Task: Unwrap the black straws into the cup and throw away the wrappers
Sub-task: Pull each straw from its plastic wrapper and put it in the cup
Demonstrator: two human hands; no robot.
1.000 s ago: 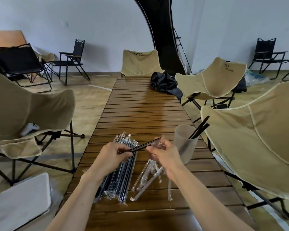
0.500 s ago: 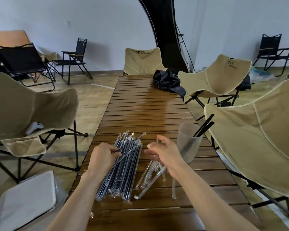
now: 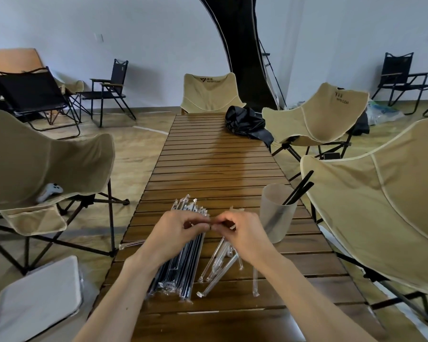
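both hands [image 3: 211,228] seemingly pinch one wrapped straw [image 3: 200,224] between their grips.

The table [image 3: 215,169] is slatted wood, warm brown with a soft sheen down its middle. The wrapped straws [image 3: 181,270] lie in clear, glossy plastic film that catches the light; the empty wrappers [image 3: 220,265] beside them are the same thin, shiny film. The cup [image 3: 276,213] is frosted, translucent plastic, matt. The straws [image 3: 299,191] in it are black and smooth with a dull finish. The chairs [image 3: 381,201] are beige woven cloth, matt, on thin black metal frames. The bag [image 3: 245,122] is black, crumpled cloth with a faint sheen. The floor [image 3: 139,149] looks like smooth wood.
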